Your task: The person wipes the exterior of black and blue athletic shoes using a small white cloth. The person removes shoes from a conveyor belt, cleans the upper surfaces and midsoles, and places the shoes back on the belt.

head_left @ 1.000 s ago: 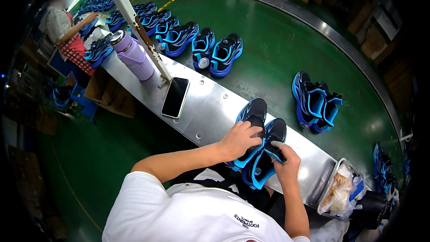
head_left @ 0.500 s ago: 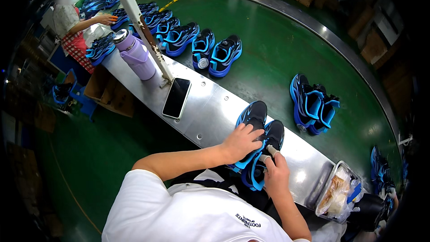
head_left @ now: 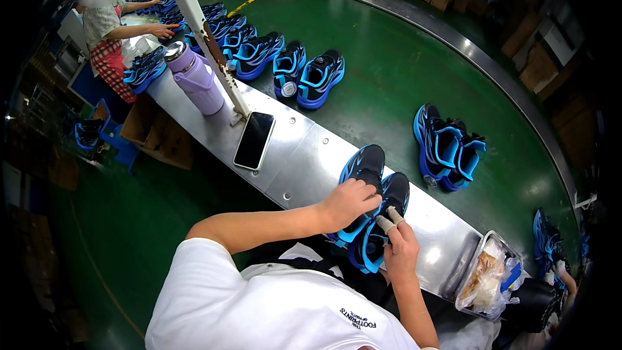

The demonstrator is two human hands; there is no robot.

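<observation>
A pair of black and blue sneakers lies in front of me on the metal ledge, toes pointing away. My left hand (head_left: 350, 205) is over the left sneaker (head_left: 365, 159), its fingers curled together near the inner side; what they pinch is hidden. My right hand (head_left: 401, 246) is at the right sneaker (head_left: 397, 188). Two of its fingers wear pale finger covers and stretch apart over the opening and tongue, touching the shoe; its thumb is hidden. Both heels lean past the ledge's near edge, toward my body.
On the metal ledge (head_left: 304, 155) are a phone (head_left: 254, 141), a purple bottle (head_left: 196, 83) and a tray (head_left: 461, 299) with plastic-wrapped items. A painted post (head_left: 206, 39) rises beside the bottle. The green conveyor (head_left: 382, 78) carries more sneakers (head_left: 447, 146). A person (head_left: 107, 39) works at far left.
My left fingers have curled in from a more spread pose. My right fingers have shifted slightly over the shoe's opening. The conveyor sneakers have moved a little to the left.
</observation>
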